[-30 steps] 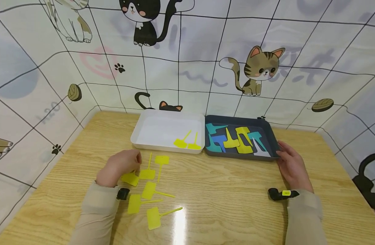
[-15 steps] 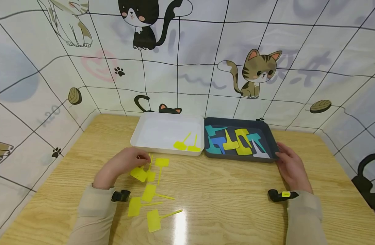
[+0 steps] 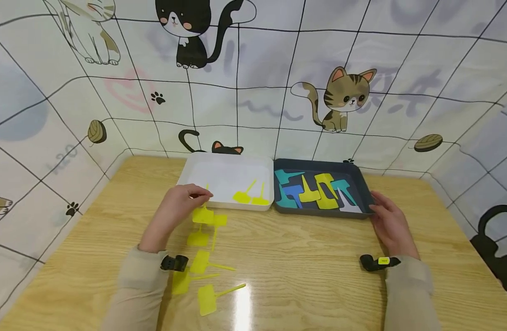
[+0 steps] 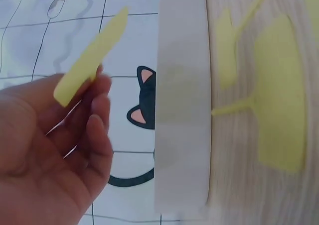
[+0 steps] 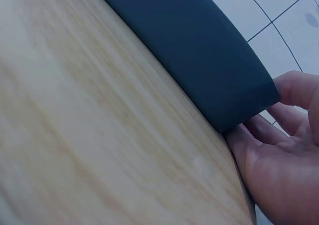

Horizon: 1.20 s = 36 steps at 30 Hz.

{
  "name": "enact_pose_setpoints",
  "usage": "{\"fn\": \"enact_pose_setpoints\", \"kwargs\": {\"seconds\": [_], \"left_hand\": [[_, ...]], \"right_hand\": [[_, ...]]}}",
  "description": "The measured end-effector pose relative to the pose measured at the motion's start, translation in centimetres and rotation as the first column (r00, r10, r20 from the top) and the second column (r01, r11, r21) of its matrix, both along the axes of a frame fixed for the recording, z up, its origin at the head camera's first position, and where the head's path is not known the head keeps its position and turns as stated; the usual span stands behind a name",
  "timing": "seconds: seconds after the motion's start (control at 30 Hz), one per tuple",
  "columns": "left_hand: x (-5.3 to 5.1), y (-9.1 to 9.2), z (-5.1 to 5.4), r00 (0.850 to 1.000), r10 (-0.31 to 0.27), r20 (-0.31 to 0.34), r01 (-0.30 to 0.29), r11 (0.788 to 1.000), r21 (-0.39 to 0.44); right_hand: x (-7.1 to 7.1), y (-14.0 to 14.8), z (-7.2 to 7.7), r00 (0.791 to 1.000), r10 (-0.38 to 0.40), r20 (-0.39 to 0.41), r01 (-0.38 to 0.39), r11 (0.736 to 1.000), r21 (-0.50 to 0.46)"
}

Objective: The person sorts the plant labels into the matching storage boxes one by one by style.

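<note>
My left hand point(image 3: 175, 210) pinches a T-shaped yellow plant label point(image 3: 202, 215) by its stem at the front edge of the white tray point(image 3: 216, 172). In the left wrist view, the label's flat head point(image 4: 89, 60) sticks up beyond the fingertips. Two yellow labels point(image 3: 260, 201) lie at the tray's right end. The dark grey tray point(image 3: 311, 212) beside it contains several teal, blue, yellow and white labels. My right hand point(image 3: 394, 227) holds this tray's front right corner; the right wrist view shows fingers around the corner's dark wall point(image 5: 199, 51), with some fingertips hidden.
Several yellow labels point(image 3: 207, 299) are spread on the wooden table point(image 3: 299, 266) in front of the white tray, close to the left forearm. A cloth with cat pictures point(image 3: 266, 59) hangs behind and at both sides of the table.
My left hand has lifted the yellow plant label off the table and carried it right and away from me to the white tray's front rim. The right hand stays at the dark tray.
</note>
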<state>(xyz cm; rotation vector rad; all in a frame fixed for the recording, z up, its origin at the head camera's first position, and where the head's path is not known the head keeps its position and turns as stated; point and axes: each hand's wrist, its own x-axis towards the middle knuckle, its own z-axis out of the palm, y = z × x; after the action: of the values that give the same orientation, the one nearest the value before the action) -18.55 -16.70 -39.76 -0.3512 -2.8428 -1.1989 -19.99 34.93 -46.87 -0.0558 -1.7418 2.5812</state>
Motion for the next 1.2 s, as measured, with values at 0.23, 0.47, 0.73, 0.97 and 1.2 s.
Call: {"fn": "enact_pose_setpoints", "kwargs": {"seconds": [0.23,0.47,0.73,0.97,1.2], "left_hand": [[-0.7,0.9,-0.1,0.990,0.138,-0.025,-0.136,0.989,0.061],[-1.9,1.7,-0.4,0.985,0.166,0.041,-0.171,0.966,0.196],[-3.8,3.1,-0.8,0.990,0.143,0.015,-0.142,0.962,0.233],[-4.6,4.1,-1.6,0.994,0.107,0.030,-0.111,0.974,0.196],[-5.2,4.9,-2.1,0.996,0.090,0.016,-0.091,0.992,0.089]], "right_hand": [[-0.1,-0.5,-0.6,1.000,0.012,0.011,-0.012,1.000,-0.002],[0.0,-0.8,-0.5,0.999,-0.009,0.050,0.007,0.999,0.037],[-0.1,-0.5,-0.3,0.998,-0.026,0.063,0.022,0.998,0.057],[-0.1,-0.2,0.0,0.995,-0.042,0.088,0.035,0.996,0.086],[-0.2,-0.1,0.3,0.996,-0.055,0.073,0.049,0.995,0.084]]}}
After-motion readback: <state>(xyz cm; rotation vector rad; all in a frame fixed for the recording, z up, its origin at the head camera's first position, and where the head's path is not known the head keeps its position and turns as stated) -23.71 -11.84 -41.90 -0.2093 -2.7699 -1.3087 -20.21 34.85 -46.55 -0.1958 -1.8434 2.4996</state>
